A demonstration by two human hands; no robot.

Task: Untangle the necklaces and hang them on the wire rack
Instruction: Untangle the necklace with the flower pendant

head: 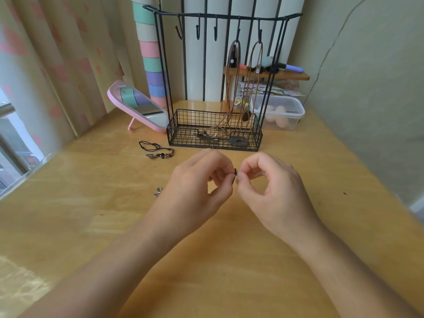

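A small dark piece [235, 176], too small to tell which part of a necklace it is, sits pinched between both hands just above the table [91, 203], in front of the wire rack [215, 17]. The left hand [197, 187] grips it with thumb and forefinger, and the right hand [270, 187] pinches it from the other side, thumb and forefinger forming a ring. The fingertips of the two hands nearly touch. Both forearms reach in from the near edge, wrists apart. Two brown necklaces [236, 41] [258, 42] hang from the two right-hand hooks of the rack. Their lower ends drop into the basket [213, 146] at its base, where a dark disc [238, 141] and a heap of cord and charms lie. A black cord necklace [156, 149] lies on the wood left of the basket. A small metal clasp [158, 191] lies near the left hand. Behind the rack's right side a clear plastic box [296, 109] holds eggs [280, 110], and a pink mirror [137, 104] leans at the rack's left. Bare tabletop spreads around the forearms, out to the left edge by the window and the right edge by the wall.
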